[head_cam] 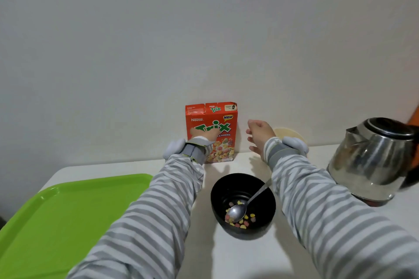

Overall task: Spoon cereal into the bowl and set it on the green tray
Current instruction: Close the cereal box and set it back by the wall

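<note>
A red Trix cereal box [212, 120] stands upright against the wall, its top flaps closed. My left hand [205, 135] lies flat against the box's front, fingers spread. My right hand [259, 135] hovers open just right of the box, holding nothing. In front of the box sits a black bowl [243, 231] with a little coloured cereal at its bottom. A metal spoon [238, 210] rests in the bowl, its handle leaning on the right rim. The green tray [56, 217] lies at the left on the white table.
A steel electric kettle [371, 161] stands at the right, close to my right forearm. A pale round lid or plate [288, 133] leans near the wall behind my right wrist. The table's left edge runs beside the tray.
</note>
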